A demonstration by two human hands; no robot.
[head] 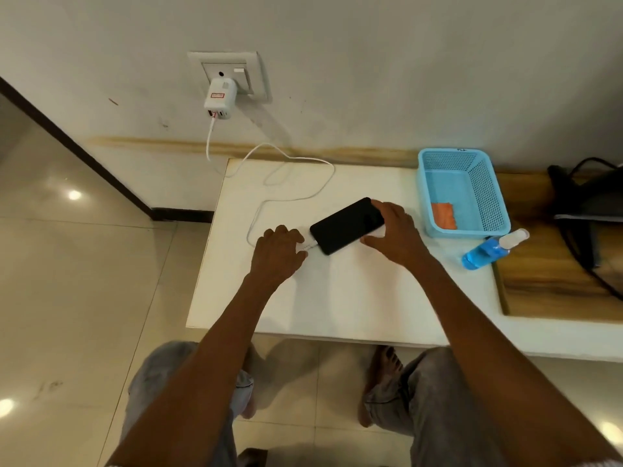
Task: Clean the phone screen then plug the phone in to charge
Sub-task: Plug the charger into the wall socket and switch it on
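Lying near-left to far-right, the phone (344,227) is gripped at its far end by the right hand (397,230); the left hand (278,249) pinches the cable plug (308,247) at its near end.

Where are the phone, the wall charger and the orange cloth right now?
phone (347,225), head view, middle of its dark screen.
wall charger (219,99), head view, white body just below the socket.
orange cloth (444,215), head view, centre of its orange surface.

The forearms (215,348) and feet (382,369) are bare, the trousers (438,399) faded grey.
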